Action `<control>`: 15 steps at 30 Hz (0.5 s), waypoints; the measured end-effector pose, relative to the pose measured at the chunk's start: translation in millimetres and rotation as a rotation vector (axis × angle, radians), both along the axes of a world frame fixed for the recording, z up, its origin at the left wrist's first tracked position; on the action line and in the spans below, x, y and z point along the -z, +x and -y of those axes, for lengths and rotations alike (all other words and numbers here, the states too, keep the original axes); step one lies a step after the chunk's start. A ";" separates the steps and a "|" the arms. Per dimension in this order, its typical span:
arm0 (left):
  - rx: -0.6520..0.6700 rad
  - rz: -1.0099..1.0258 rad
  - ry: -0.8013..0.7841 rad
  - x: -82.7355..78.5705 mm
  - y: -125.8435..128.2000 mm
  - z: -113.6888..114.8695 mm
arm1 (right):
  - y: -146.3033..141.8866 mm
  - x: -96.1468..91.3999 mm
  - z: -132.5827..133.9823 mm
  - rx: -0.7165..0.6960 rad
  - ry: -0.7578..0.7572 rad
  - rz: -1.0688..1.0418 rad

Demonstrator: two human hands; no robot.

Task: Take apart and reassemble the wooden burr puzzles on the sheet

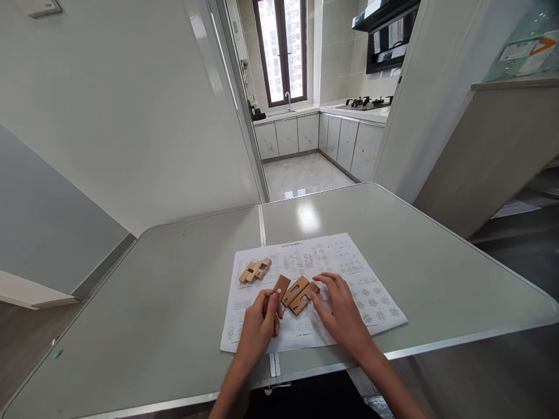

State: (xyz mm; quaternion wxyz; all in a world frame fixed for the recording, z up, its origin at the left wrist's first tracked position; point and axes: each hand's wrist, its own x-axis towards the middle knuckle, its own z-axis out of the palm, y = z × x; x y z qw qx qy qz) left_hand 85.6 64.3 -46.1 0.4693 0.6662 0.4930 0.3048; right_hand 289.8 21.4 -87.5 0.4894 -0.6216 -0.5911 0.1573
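Three darker wooden puzzle pieces with cut-out slots lie side by side on a printed instruction sheet. My left hand is curled, its thumb and fingertips pinching the leftmost piece. My right hand rests on the sheet with fingers bent, fingertips touching the rightmost piece. A lighter group of small wooden pieces lies on the sheet's upper left, apart from both hands.
The sheet lies on a grey folding table with a centre seam and metal rim. Beyond the far edge a doorway opens into a kitchen with cabinets and a window. A white wall stands left, a counter right.
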 end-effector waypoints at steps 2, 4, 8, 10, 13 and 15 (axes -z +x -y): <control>-0.031 0.052 -0.050 3.6 -4.4 9.7 | -8.6 3.2 7.5 0.008 -0.029 0.031; -0.067 0.074 -0.070 7.2 -8.2 16.1 | -16.4 6.2 11.7 0.024 -0.055 0.070; -0.096 0.074 -0.053 12.6 -12.9 22.8 | -24.7 11.4 10.6 0.054 -0.071 0.161; -0.099 0.025 -0.017 13.2 -13.3 25.6 | -25.6 13.7 7.9 0.070 -0.064 0.192; -0.098 -0.064 0.053 10.8 -12.3 30.0 | -25.2 17.0 5.4 0.086 -0.053 0.219; -0.098 -0.091 0.087 8.5 -11.9 32.2 | -24.9 18.6 5.5 0.095 -0.053 0.229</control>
